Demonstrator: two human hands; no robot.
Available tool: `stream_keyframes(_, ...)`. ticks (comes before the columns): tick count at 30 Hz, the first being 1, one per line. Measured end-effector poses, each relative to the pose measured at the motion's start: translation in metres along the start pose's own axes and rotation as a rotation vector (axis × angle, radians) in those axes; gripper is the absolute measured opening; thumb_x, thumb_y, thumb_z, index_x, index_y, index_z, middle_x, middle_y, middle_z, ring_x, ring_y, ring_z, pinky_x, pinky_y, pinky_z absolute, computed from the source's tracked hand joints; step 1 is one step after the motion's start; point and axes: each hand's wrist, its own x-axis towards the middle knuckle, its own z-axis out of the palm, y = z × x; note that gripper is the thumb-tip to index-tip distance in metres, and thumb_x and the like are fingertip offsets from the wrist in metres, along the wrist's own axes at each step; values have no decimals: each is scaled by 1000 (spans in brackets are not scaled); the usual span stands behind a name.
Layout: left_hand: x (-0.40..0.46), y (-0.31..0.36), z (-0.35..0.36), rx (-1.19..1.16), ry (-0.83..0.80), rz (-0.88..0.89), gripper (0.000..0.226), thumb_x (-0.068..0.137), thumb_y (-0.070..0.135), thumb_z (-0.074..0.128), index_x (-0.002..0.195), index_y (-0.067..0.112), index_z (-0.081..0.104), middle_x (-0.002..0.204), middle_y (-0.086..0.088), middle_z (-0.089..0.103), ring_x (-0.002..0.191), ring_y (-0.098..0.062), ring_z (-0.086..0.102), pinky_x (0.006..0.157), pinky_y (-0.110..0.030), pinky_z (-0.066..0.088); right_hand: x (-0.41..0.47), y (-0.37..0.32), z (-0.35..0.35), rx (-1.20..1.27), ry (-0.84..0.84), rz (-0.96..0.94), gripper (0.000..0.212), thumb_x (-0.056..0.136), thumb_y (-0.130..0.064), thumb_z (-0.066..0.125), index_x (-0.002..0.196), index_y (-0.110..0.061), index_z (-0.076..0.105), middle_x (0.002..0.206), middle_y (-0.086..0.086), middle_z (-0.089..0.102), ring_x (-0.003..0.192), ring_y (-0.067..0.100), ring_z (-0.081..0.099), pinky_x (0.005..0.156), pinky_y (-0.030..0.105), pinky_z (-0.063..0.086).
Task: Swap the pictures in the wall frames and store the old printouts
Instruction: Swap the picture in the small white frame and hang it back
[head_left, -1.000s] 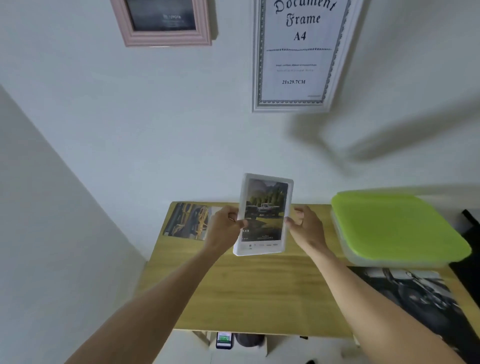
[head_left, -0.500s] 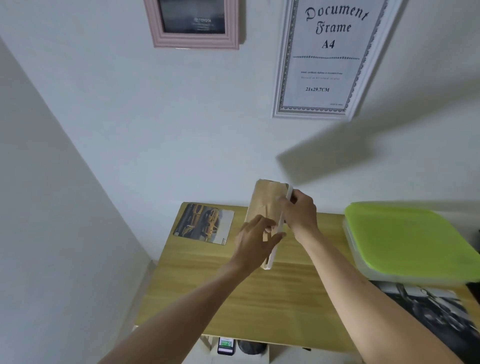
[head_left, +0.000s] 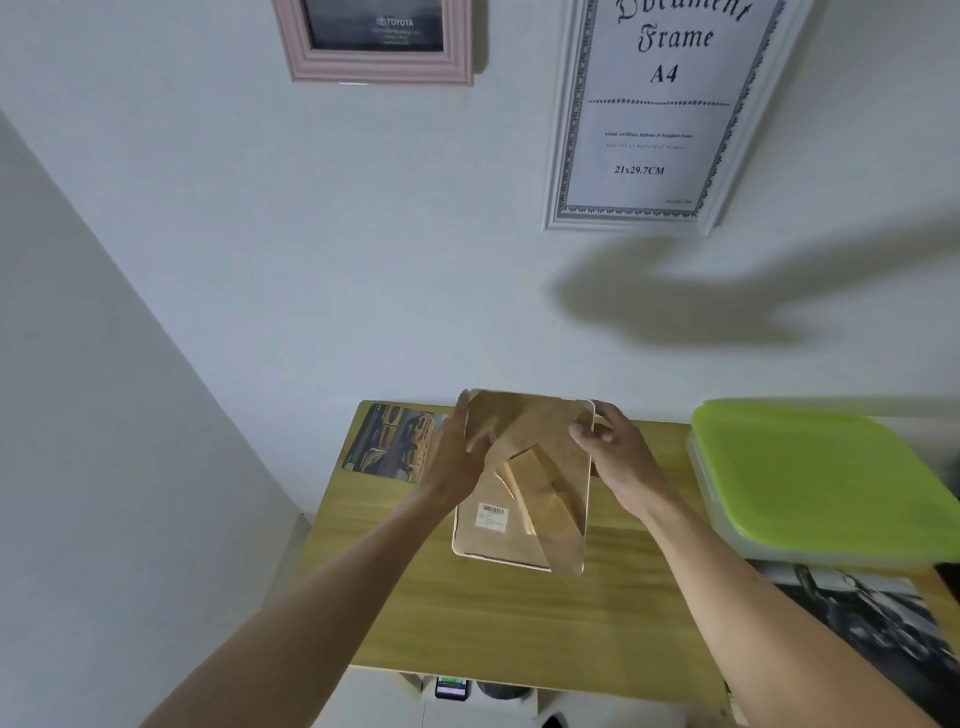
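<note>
Frame (head_left: 522, 483), edge-on half a second ago, now shows its brown cardboard back with fold-out stand and barcode sticker, above the wooden table (head_left: 519, 623). Left hand (head_left: 457, 457) and right hand (head_left: 618, 457) clasp its rounded upper corners.

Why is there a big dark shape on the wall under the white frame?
Head view: it is a soft-edged shadow, seemingly cast by the person, on the wall below the white document frame; the hands and small frame's brown back look slightly motion-blurred; wide-angle bending tilts the frames.
</note>
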Motion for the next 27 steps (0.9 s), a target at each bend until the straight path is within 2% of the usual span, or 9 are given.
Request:
stream_keyframes(3, -4, -5, 18, 43, 33, -28, 78, 98, 17, 56, 156, 25, 4, 90, 5, 54, 79, -6, 51, 68, -19, 42, -3, 9, 11, -164, 193, -90, 35, 94, -23, 68, 122, -31, 48, 87, -16, 62, 84, 1, 60, 66, 10, 44)
stream_keyframes(6, -1, -19, 34, 92, 67, -80, 77, 96, 18, 56, 155, 35, 9, 79, -4, 50, 69, -15, 48, 62, -23, 38, 0, 24, 22, -312, 287, -165, 29, 93, -22, 68, 117, -17, 51, 73, -11, 59, 73, 21, 63, 67, 28, 49)
stream_keyframes(11, -2, -34, 51, 59, 104, -120, 75, 97, 15, 54, 151, 49, 15, 81, -6, 52, 66, -15, 50, 64, -22, 45, 12, 53, 26, -463, 274, -272, 31, 92, -10, 68, 118, -15, 54, 69, -14, 63, 67, 26, 64, 63, 36, 52)
stream_keyframes(13, -4, -31, 55, 25, 140, -139, 71, 98, 13, 52, 152, 45, 18, 80, -3, 48, 65, -8, 45, 60, -13, 38, 19, 63, 28, -466, 257, -293, 33, 92, -7, 67, 117, -19, 50, 74, -4, 70, 67, 26, 65, 60, 38, 53)
stream_keyframes(16, -6, -31, 62, 52, 188, -176, 67, 99, 13, 51, 152, 41, 20, 79, 2, 44, 68, -7, 43, 66, -19, 35, 30, 76, 31, -476, 235, -299, 25, 92, -10, 68, 113, -15, 54, 75, 4, 69, 69, 27, 66, 60, 39, 53)
stream_keyframes(18, -7, -32, 65, 30, 205, -206, 61, 99, 13, 52, 148, 41, 30, 77, 6, 46, 69, -12, 46, 67, -21, 35, 35, 82, 32, -478, 211, -285, 23, 93, -15, 69, 113, -11, 59, 78, 6, 70, 74, 27, 67, 65, 40, 55)
stream_keyframes(21, -9, -36, 69, -23, 206, -255, 43, 98, 12, 54, 133, 38, 53, 83, 5, 59, 76, -19, 53, 63, -10, 34, 38, 87, 31, -497, 167, -233, 31, 93, -19, 69, 122, -12, 62, 85, 8, 73, 84, 27, 69, 75, 38, 55)
stream_keyframes(24, -7, -39, 73, 72, 177, -289, 55, 96, 16, 56, 147, 33, 40, 90, -2, 59, 81, -18, 54, 61, -14, 34, 40, 87, 30, -511, 119, -133, 37, 92, -19, 70, 128, -15, 62, 97, 6, 74, 90, 24, 68, 79, 32, 53)
stream_keyframes(27, -1, -47, 78, 90, 150, -303, 61, 94, 19, 60, 149, 30, 36, 93, -6, 62, 86, -21, 59, 72, -27, 46, 48, 84, 29, -466, 95, 35, 38, 87, -16, 75, 123, -17, 64, 96, 1, 71, 78, 14, 62, 73, 24, 48)
